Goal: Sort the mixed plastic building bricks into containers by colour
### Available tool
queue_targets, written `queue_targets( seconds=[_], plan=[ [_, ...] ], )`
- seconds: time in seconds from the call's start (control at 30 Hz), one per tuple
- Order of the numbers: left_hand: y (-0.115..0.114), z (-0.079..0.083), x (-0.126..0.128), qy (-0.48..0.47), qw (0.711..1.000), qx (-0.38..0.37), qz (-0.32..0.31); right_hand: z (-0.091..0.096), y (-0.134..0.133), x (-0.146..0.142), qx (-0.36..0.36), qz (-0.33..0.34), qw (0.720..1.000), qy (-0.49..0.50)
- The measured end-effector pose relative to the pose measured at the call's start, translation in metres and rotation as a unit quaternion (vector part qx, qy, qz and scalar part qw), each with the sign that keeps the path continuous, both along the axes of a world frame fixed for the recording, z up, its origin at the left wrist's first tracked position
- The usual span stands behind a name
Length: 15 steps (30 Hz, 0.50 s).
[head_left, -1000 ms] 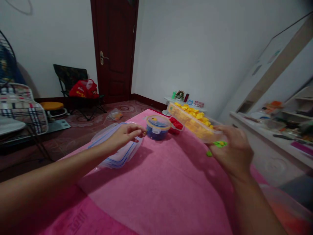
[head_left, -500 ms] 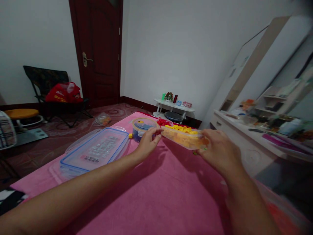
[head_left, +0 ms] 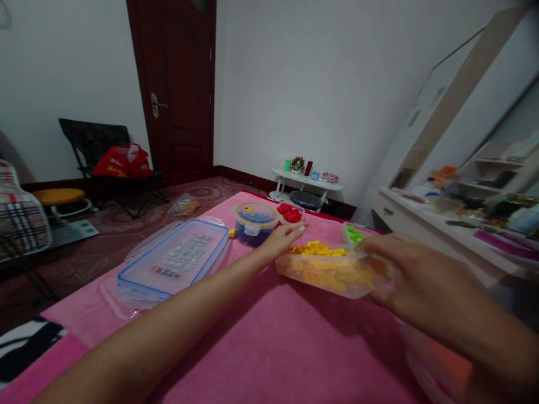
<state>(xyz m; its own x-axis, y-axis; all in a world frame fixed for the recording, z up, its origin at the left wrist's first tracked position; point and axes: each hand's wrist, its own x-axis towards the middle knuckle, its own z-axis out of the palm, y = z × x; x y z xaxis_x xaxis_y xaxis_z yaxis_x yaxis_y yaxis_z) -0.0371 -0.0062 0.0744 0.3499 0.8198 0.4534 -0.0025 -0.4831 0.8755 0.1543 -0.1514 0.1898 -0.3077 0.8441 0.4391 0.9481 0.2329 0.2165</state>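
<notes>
My right hand point(head_left: 406, 272) grips the right end of a clear plastic container point(head_left: 324, 280), which is tilted and looks raised above the pink cloth. Yellow pieces point(head_left: 318, 248) fill it. My left hand point(head_left: 283, 240) reaches to the container's far left corner with its fingers stretched out; whether they touch the rim I cannot tell. Just behind that hand stands a round lidded container point(head_left: 252, 224) with blue contents. Red pieces point(head_left: 289, 212) lie in a small clear tub farther back. Beyond the yellow pieces, partly hidden, is a container with green pieces point(head_left: 356, 234).
Clear lids with blue rims point(head_left: 172, 258) are stacked on the left of the pink cloth point(head_left: 261, 342). A yellow piece point(head_left: 232, 233) lies beside them. At the lower right, partly under my right arm, is a clear container with orange-red contents point(head_left: 442, 359). A white dresser point(head_left: 391, 211) stands at right.
The yellow-filled container has come nearer to me in my right hand, uncovering the green pieces behind it. My left hand has shifted right, and the view has turned slightly.
</notes>
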Motion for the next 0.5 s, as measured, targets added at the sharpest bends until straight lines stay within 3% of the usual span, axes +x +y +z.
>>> queue_targets(
  seconds=[0.1,0.23,0.37,0.5],
  plan=[
    [-0.001,-0.003,0.003,0.030,0.996,-0.052,-0.065,0.001,-0.005,0.003,-0.010,0.015,1.000,0.006],
    [-0.003,-0.008,0.005,0.073,0.986,-0.081,-0.129,-0.001,-0.008,-0.001,0.028,0.068,0.997,0.032],
    [-0.001,-0.014,0.001,0.074,0.981,-0.088,-0.155,-0.004,-0.012,-0.012,0.037,0.125,0.990,0.058],
    [0.000,-0.015,0.000,0.072,0.978,-0.098,-0.169,-0.001,-0.017,-0.019,0.039,0.123,0.989,0.075]
  ],
)
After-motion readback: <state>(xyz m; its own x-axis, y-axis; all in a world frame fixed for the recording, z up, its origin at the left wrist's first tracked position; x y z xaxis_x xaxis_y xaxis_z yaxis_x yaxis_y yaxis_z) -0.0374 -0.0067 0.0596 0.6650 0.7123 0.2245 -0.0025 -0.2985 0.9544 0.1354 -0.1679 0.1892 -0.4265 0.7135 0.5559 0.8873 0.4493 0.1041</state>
